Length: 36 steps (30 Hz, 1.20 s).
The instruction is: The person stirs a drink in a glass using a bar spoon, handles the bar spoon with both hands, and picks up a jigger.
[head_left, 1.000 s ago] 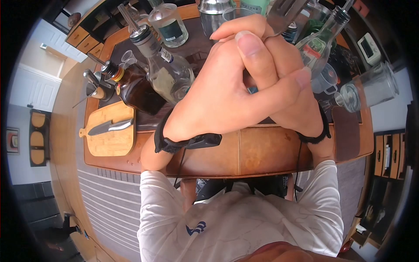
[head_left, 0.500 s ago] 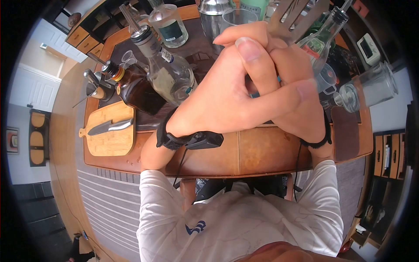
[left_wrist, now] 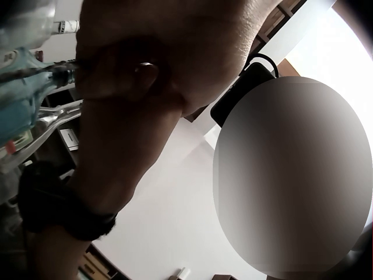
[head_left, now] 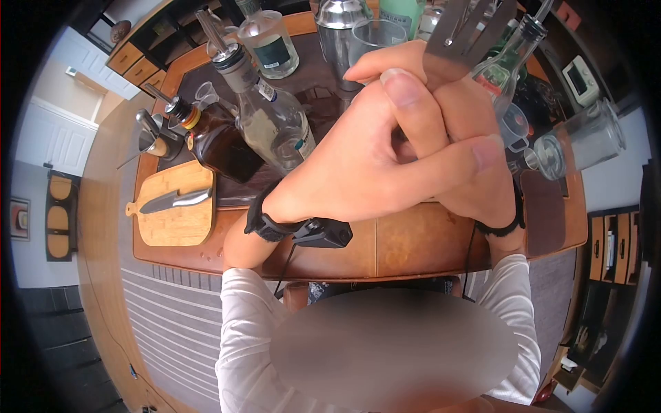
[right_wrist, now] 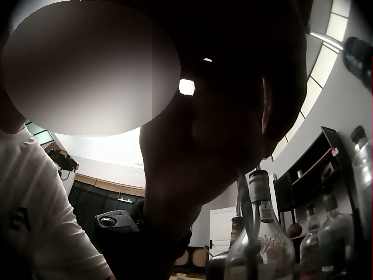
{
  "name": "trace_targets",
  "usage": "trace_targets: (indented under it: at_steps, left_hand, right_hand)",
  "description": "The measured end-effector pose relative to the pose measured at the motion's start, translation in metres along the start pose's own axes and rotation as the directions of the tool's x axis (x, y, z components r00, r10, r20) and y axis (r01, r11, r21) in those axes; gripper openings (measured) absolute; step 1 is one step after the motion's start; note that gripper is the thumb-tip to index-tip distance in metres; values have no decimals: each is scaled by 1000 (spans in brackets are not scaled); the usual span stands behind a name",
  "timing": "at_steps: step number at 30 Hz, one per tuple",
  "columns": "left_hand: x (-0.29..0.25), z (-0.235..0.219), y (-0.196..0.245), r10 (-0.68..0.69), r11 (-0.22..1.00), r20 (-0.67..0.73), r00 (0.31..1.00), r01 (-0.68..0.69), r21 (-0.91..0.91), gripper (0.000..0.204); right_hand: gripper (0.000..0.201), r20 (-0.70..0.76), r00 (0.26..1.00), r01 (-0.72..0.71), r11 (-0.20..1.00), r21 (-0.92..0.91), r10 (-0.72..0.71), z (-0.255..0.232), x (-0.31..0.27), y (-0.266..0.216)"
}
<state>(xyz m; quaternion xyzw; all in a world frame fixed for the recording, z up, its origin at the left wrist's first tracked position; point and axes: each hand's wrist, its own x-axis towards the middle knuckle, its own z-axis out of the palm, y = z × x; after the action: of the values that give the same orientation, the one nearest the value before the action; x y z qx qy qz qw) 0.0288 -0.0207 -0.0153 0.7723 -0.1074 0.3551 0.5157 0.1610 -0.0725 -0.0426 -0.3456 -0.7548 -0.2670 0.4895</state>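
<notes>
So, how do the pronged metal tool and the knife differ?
The pronged metal tool is up at the hands; the knife lies on the cutting board. The tool splits into prongs; the knife has one solid blade. No handle shows on the tool; the knife's does. Both look grey.

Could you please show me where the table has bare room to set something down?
The leather front strip is bare between the cutting board and the dark patch on the right, though cables cross it. That patch, in front of the glass jar, also looks free. Beyond, it is crowded with a brown bottle, clear bottle, shaker and plastic cup.
</notes>
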Motion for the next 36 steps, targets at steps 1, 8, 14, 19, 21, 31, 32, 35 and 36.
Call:
trace_targets:
  at_steps: [1,8,14,19,21,31,32,35,36]
  left_hand:
    - [0,-1,1,-1,1000,11,1000,1,12,31]
    - [-5,-7,-3,-130,990,15,991,129,54,31]
    - [-2,-8,3,-94,983,13,996,90,159,29]
    - [-1,-10,6,-110,972,11,994,105,209,30]
    - [-1,-11,4,-114,968,5,993,110,226,30]
    - [2,-16,-1,-71,968,23,997,63,243,25]
    - [3,-16,-5,-47,985,10,999,44,168,24]
    - [3,-17,-6,-49,990,-4,999,49,134,22]
    - [3,-19,-4,-48,990,-4,999,49,134,22]
  right_hand:
    - [44,8,1000,10,999,39,-10,0,0,2]
    - [33,-5,1000,-1,984,178,2,6,-2,11]
    - [25,22,997,-77,964,255,74,6,1,7]
    - [23,72,980,-196,947,255,183,0,7,-2]
    - [23,92,970,-243,936,253,227,-3,9,-6]
    - [25,182,881,-470,853,226,437,-16,21,-18]
    - [25,182,881,-471,853,226,437,-18,22,-18]
    - [28,361,759,-642,717,272,542,-19,22,-15]
    - [23,293,809,-587,724,363,509,-11,19,-10]
